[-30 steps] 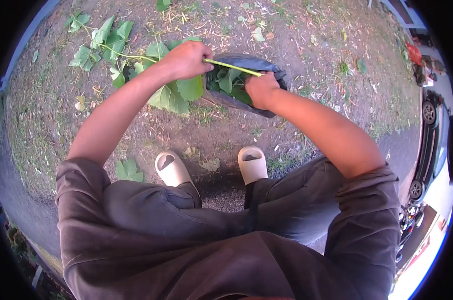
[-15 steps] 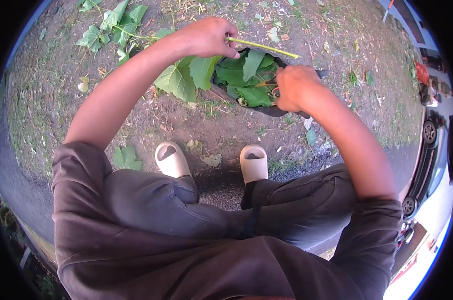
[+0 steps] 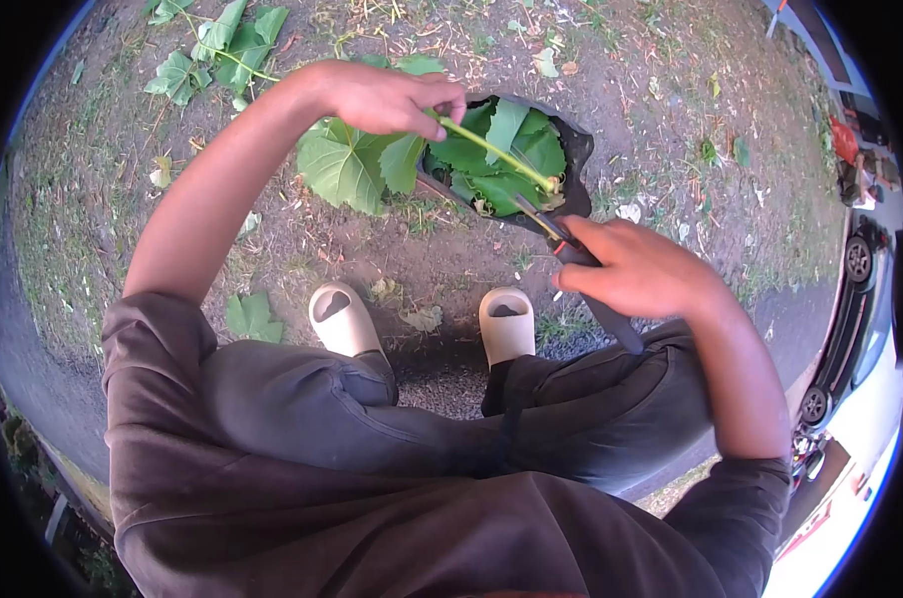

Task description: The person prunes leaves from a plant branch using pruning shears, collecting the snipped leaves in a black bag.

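Left hand (image 3: 387, 103): one, palm down, fingers (image 3: 450, 93) drawn together in a narrow pinch on a green stem (image 3: 501, 155). The stem lies between thumb and fingertips; its bare length runs out from them, down and to the right, over the mouth of the bag.

Stem end: one, knobbly, above the leaves in the bag, near the tips of the shears; contact with the leaves beneath, cannot tell.

Right hand (image 3: 646, 267): one, fingers wrapped around pruning shears (image 3: 611, 321), dark-handled with a red detail. Blades project beyond the fingers, toward the stem end, at the bag's near edge; the handle extends past the palm toward the trousers (image 3: 611, 399). Blades open or closed, cannot tell.

Bag (image 3: 578, 149): one, dark, open-mouthed, on the ground (image 3: 292, 244), between the two hands, holding a heap of green leaves (image 3: 536, 149).

Broad leaves (image 3: 342, 167): a cluster, pale green, below the left hand and just beside the bag.

Leafy vine (image 3: 242, 58): one length, upper left, on the ground.

Loose leaf (image 3: 254, 317): one, left of the feet.

Slides (image 3: 342, 321): one pair, cream, worn.
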A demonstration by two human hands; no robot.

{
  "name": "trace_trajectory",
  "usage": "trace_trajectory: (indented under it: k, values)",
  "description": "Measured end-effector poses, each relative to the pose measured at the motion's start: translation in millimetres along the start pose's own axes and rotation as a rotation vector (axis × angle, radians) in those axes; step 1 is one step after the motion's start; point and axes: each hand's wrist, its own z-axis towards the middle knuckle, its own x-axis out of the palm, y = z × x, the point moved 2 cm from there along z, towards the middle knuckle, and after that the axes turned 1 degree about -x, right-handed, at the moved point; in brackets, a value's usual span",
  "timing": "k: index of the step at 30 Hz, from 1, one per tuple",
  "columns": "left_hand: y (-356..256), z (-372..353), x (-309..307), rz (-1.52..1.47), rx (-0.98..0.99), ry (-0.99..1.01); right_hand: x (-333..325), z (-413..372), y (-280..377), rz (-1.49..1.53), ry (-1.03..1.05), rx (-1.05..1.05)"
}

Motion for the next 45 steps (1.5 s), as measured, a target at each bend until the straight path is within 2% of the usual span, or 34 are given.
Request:
trace_trajectory:
  k: [2, 4, 6, 8, 10, 11, 13, 14, 16, 18, 20, 22, 24, 25, 26, 29, 30, 33, 37, 40, 45]
  values:
    - [4, 1, -4, -0.203, -0.194, 0.137, -11, 15, 2, -0.146, 0.186, -0.001]
    - [19, 7, 4, -0.231, -0.161, 0.086, -15, 24, -3, -0.103, 0.233, 0.001]
    - [25, 10, 1, -0.281, -0.07, -0.13, -12, 34, -10, -0.012, 0.178, -0.036]
    - [29, 4, -5, -0.307, -0.119, -0.102, -13, 39, -17, -0.004, 0.252, 0.003]
    - [33, -5, -6, -0.128, -0.175, -0.067, -13, 39, -26, -0.035, 0.292, -0.076]
    - [36, -8, -6, -0.13, -0.176, -0.068, -12, 40, -33, -0.036, 0.295, -0.076]
    - [33, -14, -10, 0.102, -0.061, -0.16, -9, 46, -41, -0.084, 0.342, -0.126]
    - [34, -16, -12, 0.1, -0.064, -0.159, -9, 49, -42, -0.084, 0.346, -0.129]
    - [4, -21, -28, 0.02, -0.288, -0.084, -6, 50, -40, -0.028, 0.417, -0.174]
    - [-13, -26, -41, 0.052, -0.261, -0.139, -2, 57, -46, 0.032, 0.431, -0.216]
    - [-31, -30, -45, 0.165, -0.278, -0.084, -4, 56, -41, 0.084, 0.44, -0.258]
    - [-35, -26, -37, 0.121, -0.274, -0.03, -15, 51, -22, -0.077, 0.642, -0.107]
    - [-38, -19, -26, 0.08, -0.365, 0.21, -13, 57, -28, -0.006, 0.66, -0.057]
    - [-28, -15, -17, 0.102, -0.336, 0.222, -12, 61, -34, 0.064, 0.672, -0.006]
    - [-20, -11, -10, 0.099, -0.336, 0.219, -9, 64, -41, 0.06, 0.674, -0.004]
    - [-17, -3, 4, 0.12, -0.382, 0.294, 3, 78, -60, 0.409, 0.488, -0.093]
    - [-20, -1, 7, 0.069, -0.395, 0.302, 2, 78, -57, 0.41, 0.489, -0.094]
    - [-29, 3, 18, 0.024, -0.378, 0.334, 1, 81, -49, 0.722, 0.313, -0.121]
    - [-28, 8, 23, 0.007, -0.359, 0.317, 0, 85, -46, 0.767, 0.195, -0.023]
    - [-35, 7, 22, 0.088, -0.364, 0.314, 4, 88, -48, 0.735, 0.183, -0.037]
    - [-23, 4, 21, -0.003, -0.281, 0.248, 2, 90, -52, 0.671, 0.136, 0.026]
